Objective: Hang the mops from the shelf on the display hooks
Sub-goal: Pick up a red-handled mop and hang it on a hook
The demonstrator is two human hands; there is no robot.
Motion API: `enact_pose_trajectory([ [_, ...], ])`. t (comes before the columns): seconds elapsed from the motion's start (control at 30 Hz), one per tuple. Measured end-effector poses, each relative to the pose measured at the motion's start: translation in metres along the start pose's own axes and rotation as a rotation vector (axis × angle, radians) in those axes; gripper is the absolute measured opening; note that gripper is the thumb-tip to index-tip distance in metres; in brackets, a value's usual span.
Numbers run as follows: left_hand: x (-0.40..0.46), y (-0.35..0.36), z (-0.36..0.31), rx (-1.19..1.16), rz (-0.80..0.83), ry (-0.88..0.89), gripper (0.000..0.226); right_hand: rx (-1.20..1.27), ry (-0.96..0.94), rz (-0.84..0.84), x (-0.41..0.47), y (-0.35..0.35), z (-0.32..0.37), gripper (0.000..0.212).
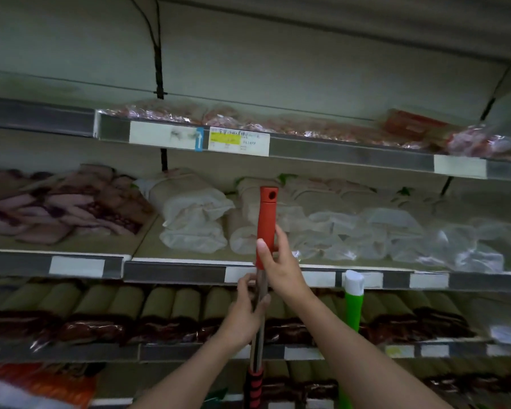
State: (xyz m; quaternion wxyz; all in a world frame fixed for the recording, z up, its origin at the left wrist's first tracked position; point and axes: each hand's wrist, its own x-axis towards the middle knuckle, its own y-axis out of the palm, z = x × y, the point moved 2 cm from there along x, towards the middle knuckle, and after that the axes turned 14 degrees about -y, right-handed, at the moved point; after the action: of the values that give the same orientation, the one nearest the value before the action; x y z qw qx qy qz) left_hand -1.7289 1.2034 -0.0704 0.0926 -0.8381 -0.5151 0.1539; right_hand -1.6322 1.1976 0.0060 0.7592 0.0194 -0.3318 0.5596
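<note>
I hold a mop handle (pixel 260 290) upright in front of the shelves, both my hands on it. My right hand (pixel 279 267) is closed around the lower part of the red plastic grip (pixel 266 222), thumb pressed flat on its front face, fingers wrapped behind. The grip is a smooth, matte tube that narrows a little toward its squared-off top, where a round hanging hole goes through it. My left hand (pixel 245 314) is lower down, closed on the bare metal shaft, which is shiny and thin, with streaks of reflected light along it. Further down, the shaft passes into a ribbed sleeve of red and black rings (pixel 255 388) (it looks like foam, though I cannot be sure).

Just to the right of my right forearm stands a second handle (pixel 352 308), bright green with a white, rounded cap, also upright and apart from my hands.

Behind the grip, the middle shelf (pixel 174 273) carries soft bundles in crinkled clear plastic bags (pixel 194 219), pale beige and lumpy, and to the left a heap of folded purple patterned cloth (pixel 56 208). The upper shelf (pixel 337 152) holds flat pinkish packs in glossy wrap, with a yellow-and-white price label (pixel 239 140) on its grey rail. Below, a row of olive-brown rolls (pixel 106 302) lies side by side.
</note>
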Motion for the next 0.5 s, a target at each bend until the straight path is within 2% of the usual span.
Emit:
enact_pose_trajectory([
  [0.1,-0.01,0.004,0.009,-0.066,-0.043,-0.068,0.033,0.118,-0.028,0.035,-0.01,0.002,0.003,0.041],
  [0.27,-0.032,0.009,0.022,0.159,0.012,-0.096,0.03,0.179,-0.061,0.129,-0.023,0.001,0.015,0.05],
  [0.4,-0.051,0.004,0.024,0.282,0.127,-0.091,0.046,0.165,-0.095,0.075,-0.038,0.006,0.029,0.053],
  [0.5,-0.067,-0.008,0.026,0.297,0.133,-0.108,0.06,0.17,-0.122,0.073,-0.048,0.016,0.043,0.054],
])
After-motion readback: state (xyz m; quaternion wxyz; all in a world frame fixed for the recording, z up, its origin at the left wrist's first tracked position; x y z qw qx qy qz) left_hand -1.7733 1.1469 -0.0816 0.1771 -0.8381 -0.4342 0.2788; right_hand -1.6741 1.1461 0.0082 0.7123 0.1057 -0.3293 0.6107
